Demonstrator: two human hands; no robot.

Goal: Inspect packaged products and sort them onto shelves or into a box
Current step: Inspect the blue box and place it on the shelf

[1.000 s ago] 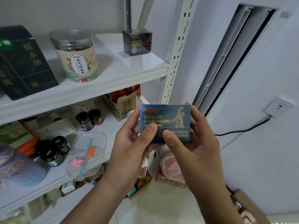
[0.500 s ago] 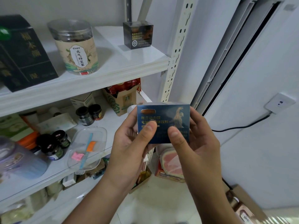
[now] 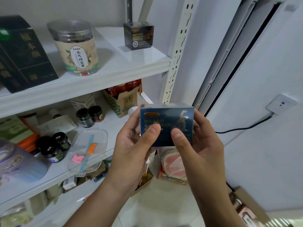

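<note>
**A:** So, what differs from a second ago?

**B:** Largest first. The upper shelf [image 3: 124, 69] sits much as it did in my feed. The blue box [image 3: 167, 118] is still held in the air in front of the shelving, resting on nothing. It has tilted, so its pale top face now shows above the printed front.

**A:** And the grip?

**B:** Unchanged. The left hand [image 3: 131, 148] and the right hand [image 3: 201, 145] each clasp one side, with the fingers curled behind. Both thumbs [image 3: 152, 131] pinch the front panel.

**A:** What does that mean for the task?

**B:** I judge that I am watching inspection move to a new face. Sorting has not yet begun. The small dark box [image 3: 139, 36] on the upper shelf looks like similar stock, so that shelf is a plausible place for this one.
</note>
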